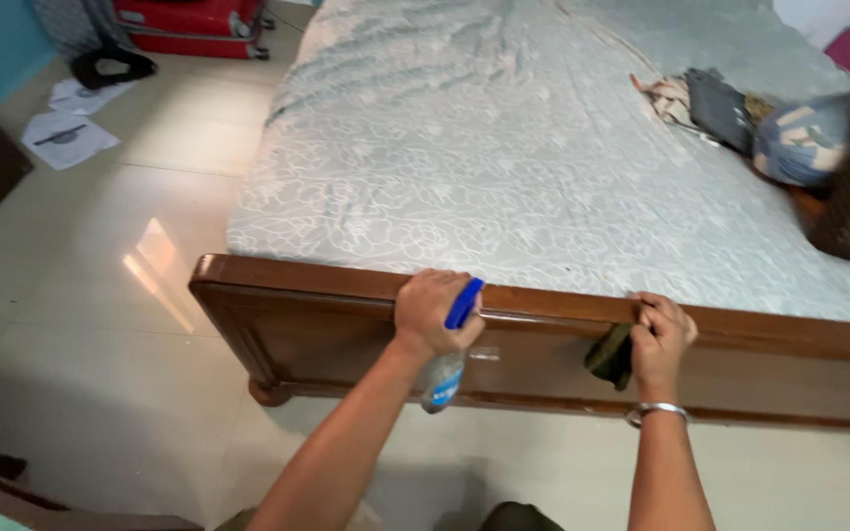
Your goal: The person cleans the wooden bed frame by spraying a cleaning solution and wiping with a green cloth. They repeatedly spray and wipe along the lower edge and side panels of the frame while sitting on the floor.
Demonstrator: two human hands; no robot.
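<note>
We see the left hand (pixel 432 313) clenched around a spray bottle (pixel 448 362) with a blue trigger, resting on the wooden footboard (pixel 543 329). Further along the footboard's top rail, the right hand (pixel 659 334) grips a dark cloth (pixel 610 354) pressed against the wood. Beyond the footboard lies the pale patterned bedsheet (pixel 504 157).

Soft, even daylight is filling the room, and a bright patch of glare is shining on the floor tiles (pixel 154 265) left of the left hand (pixel 432 313). The far right edge is blurring, and dim shadow is pooling under the arms.
</note>
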